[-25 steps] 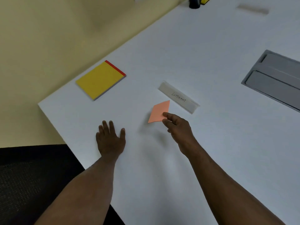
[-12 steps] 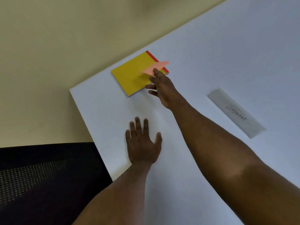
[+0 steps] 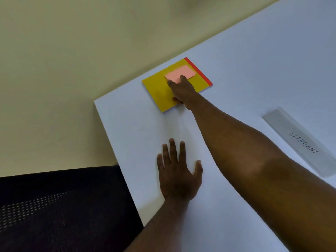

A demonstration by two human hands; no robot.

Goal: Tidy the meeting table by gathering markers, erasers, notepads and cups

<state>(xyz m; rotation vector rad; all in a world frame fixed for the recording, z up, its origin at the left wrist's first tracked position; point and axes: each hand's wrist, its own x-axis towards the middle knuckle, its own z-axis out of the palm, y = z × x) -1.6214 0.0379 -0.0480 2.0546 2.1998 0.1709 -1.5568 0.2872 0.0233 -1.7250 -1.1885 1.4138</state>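
- Notepad (image 3: 163,90), yellow w/ a red strip along its far edge, lies flat near the table's far left corner; a pink sticky note (image 3: 181,74) sits on its cover.
- Right hand (image 3: 182,90) reaches across to the pad. Fingertips press down on the near part of the pink note, fingers mostly straight, not wrapped round anything. Thumb hidden under the hand; can't tell whether the finger curled at the pad's near edge hooks it.
- Prob. why: pressing the note flat onto the pad makes the two one bundle, so they can be picked up together, fewer loose bits to gather.
- Left hand (image 3: 179,176) lies palm-down on the table (image 3: 254,70), fingers spread & straight, holding nothing. Looks like a brace: the body leans far fwd for the reach, so this hand takes the weight.
- Pad is well apart from the left hand, right at the far end of the right arm's reach.
- Out to the right: a clear plastic name strip (image 3: 298,140) lying flat on the table, handwritten in dark marker "ELEPHANT", letters upside-down from this side. Well away from both hands.
- No brand or print readable on pad or note.
- Lower left: dark mesh chair back (image 3: 63,206) tucked against the table edge; beige floor beyond.
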